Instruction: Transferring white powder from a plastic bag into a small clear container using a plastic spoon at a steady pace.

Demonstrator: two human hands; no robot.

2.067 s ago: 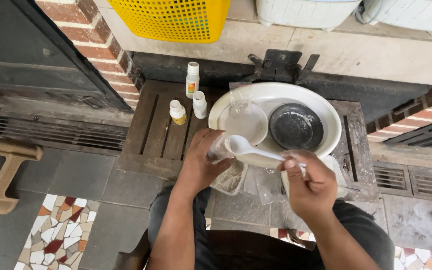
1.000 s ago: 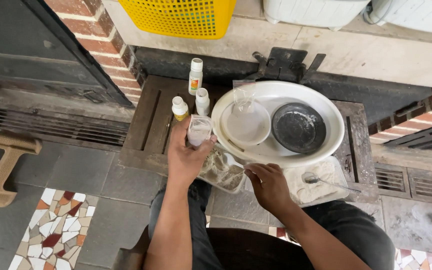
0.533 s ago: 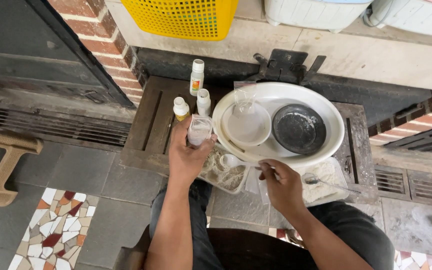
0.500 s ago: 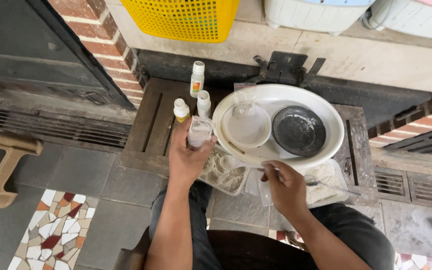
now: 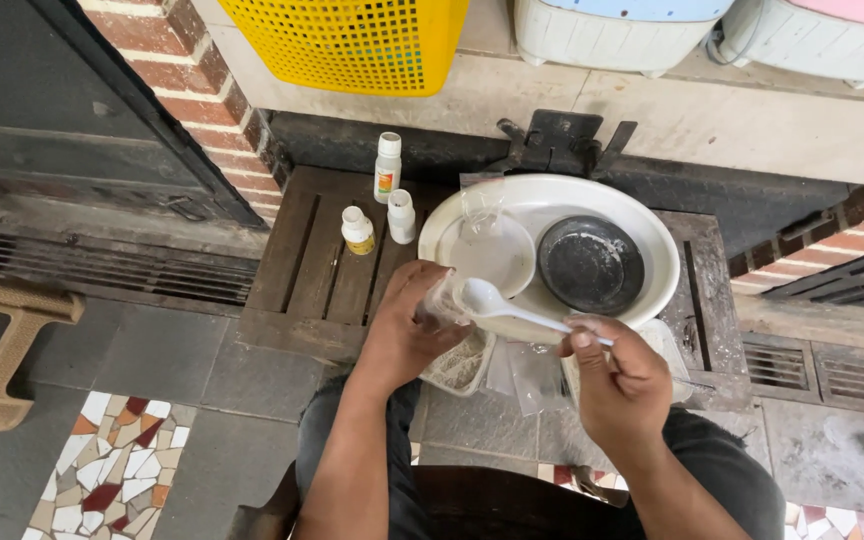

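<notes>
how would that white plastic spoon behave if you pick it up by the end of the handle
The white plastic spoon looks thin and light, so the right hand pinching its handle end probably carries it easily. The long slim handle may flex a little under a load. Its smooth surface could slip in a loose grip, and the bowl might tip its contents if tilted.

Grey stone floor tiles (image 5: pixel 132 350) under daylight — a patch of mosaic tile (image 5: pixel 102 470) set in near the bottom left. Left of the dark slatted wooden desk (image 5: pixel 322 270), a metal drain grate (image 5: pixel 82 265); behind it, a red brick wall (image 5: pixel 202 70) and a concrete ledge (image 5: pixel 592 100) bearing a yellow mesh basket (image 5: pixel 352 40).
</notes>
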